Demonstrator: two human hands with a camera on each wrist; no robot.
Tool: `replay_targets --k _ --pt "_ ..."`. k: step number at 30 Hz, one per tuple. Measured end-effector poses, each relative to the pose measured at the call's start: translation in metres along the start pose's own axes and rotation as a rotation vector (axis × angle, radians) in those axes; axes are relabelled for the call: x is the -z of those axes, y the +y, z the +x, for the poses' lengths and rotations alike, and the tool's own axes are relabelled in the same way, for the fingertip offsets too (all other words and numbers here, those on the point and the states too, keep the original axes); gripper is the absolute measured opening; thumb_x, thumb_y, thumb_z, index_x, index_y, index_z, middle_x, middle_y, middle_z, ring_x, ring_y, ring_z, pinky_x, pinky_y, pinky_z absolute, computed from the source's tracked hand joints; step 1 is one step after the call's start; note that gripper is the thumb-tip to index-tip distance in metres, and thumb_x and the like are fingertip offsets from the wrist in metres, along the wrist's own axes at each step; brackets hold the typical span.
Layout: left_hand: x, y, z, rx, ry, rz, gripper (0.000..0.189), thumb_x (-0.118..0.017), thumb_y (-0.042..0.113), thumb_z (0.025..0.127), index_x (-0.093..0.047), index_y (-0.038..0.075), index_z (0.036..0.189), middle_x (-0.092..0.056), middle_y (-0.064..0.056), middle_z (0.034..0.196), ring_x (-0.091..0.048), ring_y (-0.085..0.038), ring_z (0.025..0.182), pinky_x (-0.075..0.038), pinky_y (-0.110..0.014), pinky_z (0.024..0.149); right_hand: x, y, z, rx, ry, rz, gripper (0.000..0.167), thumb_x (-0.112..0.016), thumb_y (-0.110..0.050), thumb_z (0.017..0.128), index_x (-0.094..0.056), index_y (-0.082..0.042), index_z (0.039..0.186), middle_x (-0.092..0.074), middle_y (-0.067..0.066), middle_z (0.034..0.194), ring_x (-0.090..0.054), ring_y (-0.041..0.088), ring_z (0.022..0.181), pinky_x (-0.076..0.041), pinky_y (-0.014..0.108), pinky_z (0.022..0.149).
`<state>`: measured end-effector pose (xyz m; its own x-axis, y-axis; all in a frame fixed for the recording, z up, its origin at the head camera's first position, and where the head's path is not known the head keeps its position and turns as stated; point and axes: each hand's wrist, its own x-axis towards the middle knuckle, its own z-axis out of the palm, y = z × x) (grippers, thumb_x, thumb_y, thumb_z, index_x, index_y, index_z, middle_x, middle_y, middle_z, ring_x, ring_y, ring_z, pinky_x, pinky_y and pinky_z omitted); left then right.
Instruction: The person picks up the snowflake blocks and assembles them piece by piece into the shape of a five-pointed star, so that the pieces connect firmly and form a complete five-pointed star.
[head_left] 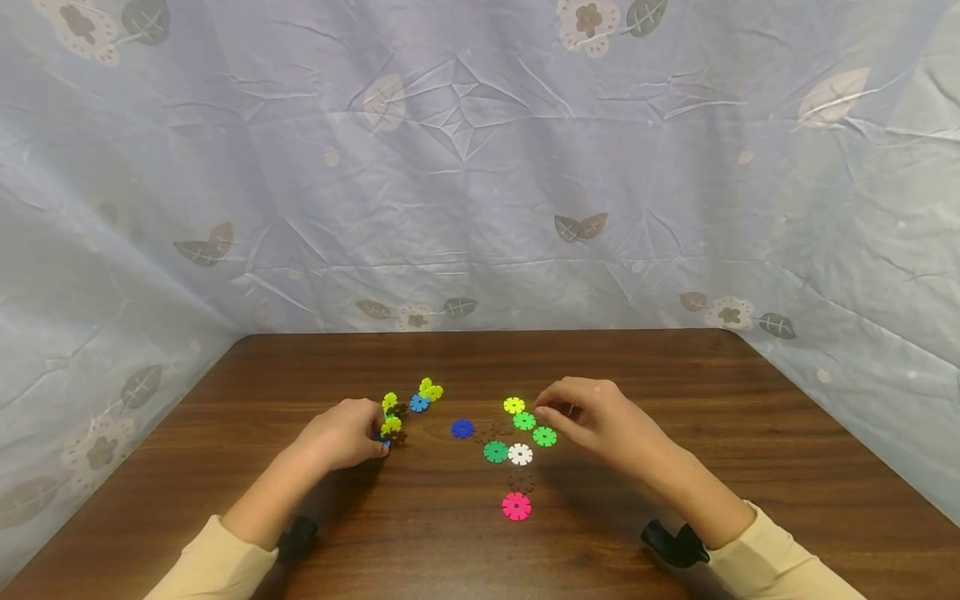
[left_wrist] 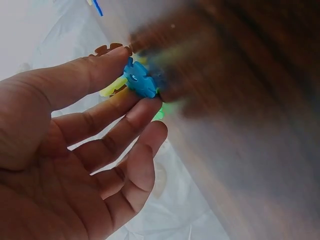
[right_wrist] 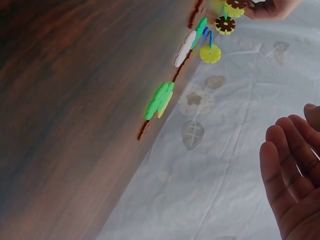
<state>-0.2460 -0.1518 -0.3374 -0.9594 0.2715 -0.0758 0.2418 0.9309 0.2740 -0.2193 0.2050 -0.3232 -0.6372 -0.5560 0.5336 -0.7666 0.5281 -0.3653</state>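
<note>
My left hand (head_left: pixel 347 431) pinches a joined cluster of notched plastic discs, low over the left side of the table. Yellow discs (head_left: pixel 392 425), brown discs (right_wrist: pixel 225 25) and a blue disc (left_wrist: pixel 139 80) make up this cluster, along with some green. In the left wrist view the thumb and fingertips meet at the blue disc. My right hand (head_left: pixel 600 417) hovers beside two bright green discs (head_left: pixel 544 437), its fingers loosely bent. The right wrist view shows these fingers (right_wrist: pixel 287 165) with nothing between them.
A second joined piece, a blue disc (head_left: pixel 419 403) with yellow ones, stands beyond the cluster. Loose discs lie mid-table: dark blue (head_left: pixel 462 429), yellow (head_left: pixel 513 405), teal green (head_left: pixel 496 452), white (head_left: pixel 521 454), pink (head_left: pixel 516 507) and several brown. A patterned curtain (head_left: pixel 465 208) hangs behind the wooden table (head_left: pixel 420 533).
</note>
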Motion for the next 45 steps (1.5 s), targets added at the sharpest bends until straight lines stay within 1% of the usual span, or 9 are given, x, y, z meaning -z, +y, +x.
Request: replay_targets --k 9,15,20,25,29,32,36,41,45 --pt "0.000 -0.002 0.001 -0.005 -0.001 -0.017 0.028 -0.085 0.021 0.087 -0.071 0.004 0.104 -0.067 -0.002 0.090 -0.058 -0.018 0.079 -0.051 -0.038 0.070 0.001 -0.001 0.000 0.002 0.003 -0.004 0.008 -0.074 -0.009 0.098 -0.076 -0.015 0.103 -0.075 -0.003 0.087 -0.062 -0.003 0.074 -0.056 0.020 0.066" --pt "0.004 -0.003 0.000 -0.004 -0.030 -0.036 0.034 -0.085 0.023 0.088 -0.070 0.003 0.111 -0.066 -0.002 0.090 -0.058 -0.018 0.080 -0.052 -0.040 0.073 0.002 0.001 0.000 0.003 0.012 -0.017 0.009 -0.073 -0.011 0.098 -0.077 -0.016 0.104 -0.074 -0.010 0.088 -0.063 -0.004 0.076 -0.057 0.020 0.067" --pt "0.014 0.003 -0.009 -0.006 0.001 0.022 0.033 -0.084 0.024 0.087 -0.066 0.005 0.109 -0.065 -0.001 0.089 -0.059 -0.019 0.082 -0.051 -0.041 0.071 0.003 0.001 0.000 -0.013 0.001 -0.030 0.008 -0.073 -0.011 0.098 -0.077 -0.016 0.103 -0.074 -0.010 0.089 -0.063 -0.004 0.077 -0.057 0.021 0.068" --pt "0.020 0.029 -0.022 -0.075 0.097 0.083 0.031 -0.083 0.028 0.090 -0.067 0.009 0.108 -0.071 -0.004 0.099 -0.066 -0.022 0.091 -0.055 -0.045 0.072 0.004 0.002 0.000 -0.042 -0.012 -0.051 0.008 -0.073 -0.010 0.098 -0.076 -0.016 0.102 -0.073 -0.011 0.088 -0.062 -0.004 0.077 -0.057 0.021 0.069" --pt "0.010 0.056 -0.026 -0.172 0.124 0.058 0.029 -0.084 0.029 0.090 -0.069 0.009 0.106 -0.073 -0.005 0.098 -0.067 -0.020 0.089 -0.058 -0.046 0.071 0.005 0.003 0.000 -0.064 -0.026 -0.066 0.007 -0.073 -0.012 0.099 -0.076 -0.017 0.102 -0.072 -0.013 0.089 -0.062 -0.004 0.078 -0.056 0.022 0.069" --pt "-0.002 0.074 -0.023 -0.244 0.089 0.012 0.028 -0.083 0.027 0.091 -0.070 0.008 0.106 -0.072 -0.005 0.096 -0.064 -0.017 0.083 -0.057 -0.042 0.070 0.006 0.003 0.000 -0.075 -0.034 -0.070 0.006 -0.072 -0.013 0.100 -0.076 -0.017 0.103 -0.072 -0.013 0.089 -0.062 -0.004 0.078 -0.056 0.022 0.069" --pt "-0.015 0.095 -0.016 -0.314 0.045 0.017 0.027 -0.082 0.031 0.091 -0.070 0.010 0.102 -0.070 0.000 0.094 -0.059 -0.013 0.079 -0.053 -0.036 0.065 0.007 0.004 0.000 -0.084 -0.039 -0.073 0.006 -0.072 -0.015 0.100 -0.076 -0.018 0.103 -0.073 -0.010 0.090 -0.062 -0.003 0.079 -0.057 0.023 0.070" --pt "-0.029 0.117 -0.008 -0.343 0.004 0.068 0.030 -0.082 0.042 0.090 -0.067 0.016 0.089 -0.061 0.007 0.082 -0.054 -0.008 0.072 -0.046 -0.032 0.057 0.008 0.004 0.000 -0.085 -0.035 -0.071 0.005 -0.072 -0.016 0.100 -0.076 -0.017 0.103 -0.075 -0.004 0.091 -0.062 -0.003 0.079 -0.058 0.027 0.070" --pt "-0.037 0.127 -0.006 -0.343 -0.014 0.100 0.038 -0.082 0.049 0.088 -0.063 0.018 0.078 -0.056 0.009 0.073 -0.050 -0.007 0.067 -0.043 -0.030 0.054 0.009 0.004 0.000 -0.086 -0.040 -0.067 0.006 -0.072 -0.015 0.100 -0.076 -0.017 0.103 -0.075 -0.003 0.091 -0.062 -0.003 0.079 -0.058 0.026 0.071"
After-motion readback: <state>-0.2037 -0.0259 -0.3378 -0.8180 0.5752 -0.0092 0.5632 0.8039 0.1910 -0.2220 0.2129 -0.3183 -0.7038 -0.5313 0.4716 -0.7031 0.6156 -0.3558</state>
